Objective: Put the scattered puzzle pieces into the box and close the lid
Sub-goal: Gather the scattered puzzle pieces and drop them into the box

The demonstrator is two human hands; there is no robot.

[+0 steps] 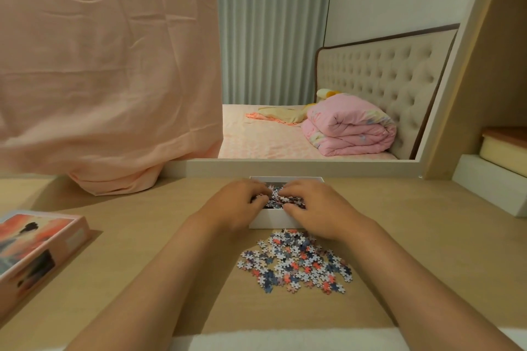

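1. The fingers [256,193] of the left hand [236,206] and of the right hand [316,209] curl down into the box [271,222], tips almost meeting over the pieces inside. They are blurred, so I cannot tell whether they grip a handful or only rest on it.
2. Most puzzle pieces [296,262] lie in a loose heap on the table [413,236], just in front of the box's near wall.
3. They look thin, light and stiff, and likely to slip between fingers. Cupping both hands in from the heap's sides probably suits better than pinching.
4. The white box stands open and holds a shallow layer of pieces. It is probably light enough to slide if nudged.
5. The lid [40,239] lies picture side up, well apart to the left. Its long edges look easiest to hold.
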